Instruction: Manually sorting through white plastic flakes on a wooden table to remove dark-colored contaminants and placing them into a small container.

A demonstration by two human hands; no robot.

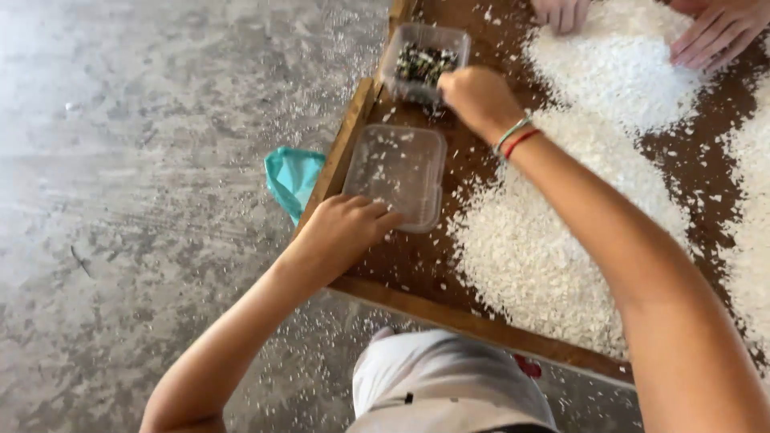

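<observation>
Nearest the camera, the person's pale grey clothing fills the bottom edge, just below the wooden rim of the brown tabletop. The left hand rests on the near left corner of that tabletop, fingers curled loosely together and touching the near edge of an empty clear plastic tub without closing around it; a few white grains cling inside the tub. Beside the tabletop's left edge, a scrap of turquoise cloth hangs over the speckled concrete floor, which is dusted with spilled grains. To the right of the empty tub spreads a broad heap of white rice, running under the right forearm. Farther on, the right hand, with green and red thread bracelets at the wrist, is bunched with its fingertips drawn together at the right rim of a second clear plastic tub that holds dark bits; whether it pinches anything cannot be told. At the far edge, another person's hands lie on a second rice pile.
</observation>
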